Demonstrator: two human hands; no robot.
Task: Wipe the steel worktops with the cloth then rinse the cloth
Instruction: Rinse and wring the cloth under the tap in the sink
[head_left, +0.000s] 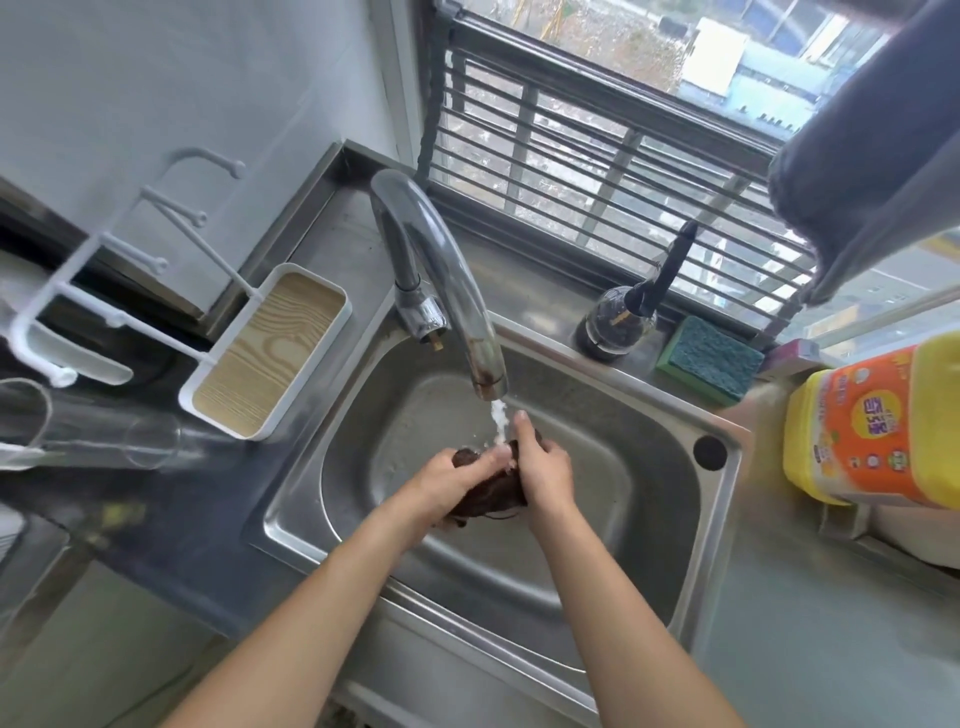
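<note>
A dark brown cloth (493, 491) is bunched up over the steel sink (597, 519), right under the water running from the curved steel tap (441, 270). My left hand (452, 478) grips the cloth's left end with curled fingers. My right hand (545, 467) grips its right side, thumb pointing up toward the stream. Most of the cloth is hidden between my two hands. The steel worktop (805, 649) stretches to the right of the sink.
A white tray with a wood-grain base (270, 353) and a white rack sit left of the sink. A clear glass (93, 436) lies at far left. Behind the sink stand a dark dispenser bottle (618, 322) and a green sponge (711, 358). A yellow detergent jug (878, 426) stands at right.
</note>
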